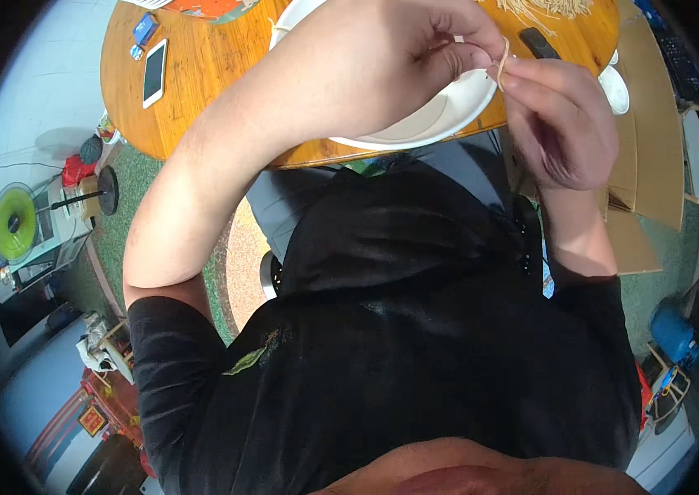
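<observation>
A short length of thin beige cord [504, 60] is pinched between my two hands, over the right part of a white basin's rim [457, 118]. My left hand [399, 62] reaches across the basin from the left, its thumb and fingertips closed at the cord. From the right, my right hand [564, 115] meets it, with thumb and forefinger pressed together on the same cord. The left hand and forearm hide much of the basin. Beyond the hands lies a loose bundle of similar beige cords [552, 10].
On the round wooden table [205, 70] are a white phone [154, 74], a small blue box [146, 30] and a dark oblong object [538, 43]. A white bowl [614, 89] and cardboard [655, 124] are at the right. A green fan [15, 221] stands left.
</observation>
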A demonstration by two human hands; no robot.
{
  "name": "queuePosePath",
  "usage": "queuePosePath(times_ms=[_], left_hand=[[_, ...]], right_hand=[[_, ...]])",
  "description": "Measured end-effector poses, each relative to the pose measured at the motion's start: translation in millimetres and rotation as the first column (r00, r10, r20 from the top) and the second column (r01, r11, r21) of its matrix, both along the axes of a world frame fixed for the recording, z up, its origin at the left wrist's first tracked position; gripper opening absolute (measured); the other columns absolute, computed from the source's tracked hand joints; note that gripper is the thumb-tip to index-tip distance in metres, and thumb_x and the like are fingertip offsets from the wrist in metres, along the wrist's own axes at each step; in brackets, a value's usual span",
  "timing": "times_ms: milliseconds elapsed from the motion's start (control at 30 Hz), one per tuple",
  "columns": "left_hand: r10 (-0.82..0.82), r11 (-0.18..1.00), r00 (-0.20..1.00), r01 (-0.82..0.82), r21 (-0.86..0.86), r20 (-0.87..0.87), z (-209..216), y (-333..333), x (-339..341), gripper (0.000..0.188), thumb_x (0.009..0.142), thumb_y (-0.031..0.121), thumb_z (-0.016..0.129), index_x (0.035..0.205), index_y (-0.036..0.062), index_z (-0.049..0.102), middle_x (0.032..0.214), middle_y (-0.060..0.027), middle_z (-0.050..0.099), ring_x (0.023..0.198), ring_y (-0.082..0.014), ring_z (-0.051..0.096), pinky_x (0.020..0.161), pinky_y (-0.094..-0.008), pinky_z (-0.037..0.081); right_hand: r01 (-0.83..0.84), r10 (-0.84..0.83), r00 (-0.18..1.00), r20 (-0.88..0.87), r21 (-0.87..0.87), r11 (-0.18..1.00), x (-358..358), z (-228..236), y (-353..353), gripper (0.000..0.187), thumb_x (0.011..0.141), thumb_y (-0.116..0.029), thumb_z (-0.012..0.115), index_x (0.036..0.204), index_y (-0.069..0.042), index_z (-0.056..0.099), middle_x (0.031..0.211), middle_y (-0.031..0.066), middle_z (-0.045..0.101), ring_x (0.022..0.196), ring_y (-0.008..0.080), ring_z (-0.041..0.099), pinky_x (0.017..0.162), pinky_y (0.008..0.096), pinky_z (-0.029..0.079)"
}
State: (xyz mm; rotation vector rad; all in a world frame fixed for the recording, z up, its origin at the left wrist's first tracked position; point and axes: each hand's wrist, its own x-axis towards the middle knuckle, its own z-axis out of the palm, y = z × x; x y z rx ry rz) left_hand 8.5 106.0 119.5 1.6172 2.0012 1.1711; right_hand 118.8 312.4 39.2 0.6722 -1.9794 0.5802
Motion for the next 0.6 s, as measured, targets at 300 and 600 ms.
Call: queuePosePath(times_ms=[300, 600], left_hand=[[-0.037, 0.999, 0.998, 0.037, 0.018, 0.041, -4.3, 5.3, -10.0, 0.011, 0.09, -0.004, 0.071, 0.1, -0.0002, 0.07, 0.086, -0.0094, 0.072, 0.08, -0.0191, 0.07, 0.072, -0.0298, 0.056], [-0.086, 0.996, 0.995, 0.087, -0.02, 0.048, -6.8, 10.1, -17.7, 0.015, 0.09, -0.009, 0.068, 0.103, -0.0025, 0.07, 0.092, -0.0091, 0.072, 0.082, -0.0147, 0.067, 0.074, -0.0273, 0.056]], right_hand=[[-0.013, 0.017, 0.997, -0.073, 0.049, 0.999, -0.1, -2.9, 3.1, 0.026, 0.077, 0.006, 0.08, 0.102, -0.001, 0.075, 0.104, 0.0111, 0.077, 0.088, 0.0232, 0.072, 0.074, 0.0295, 0.058], [-0.059, 0.185, 0.971, 0.15, -0.597, 0.8, -12.4, -33.0, 5.3, 0.013, 0.091, 0.012, 0.068, 0.103, 0.006, 0.068, 0.108, 0.0213, 0.073, 0.101, 0.0243, 0.071, 0.093, 0.0365, 0.057]])
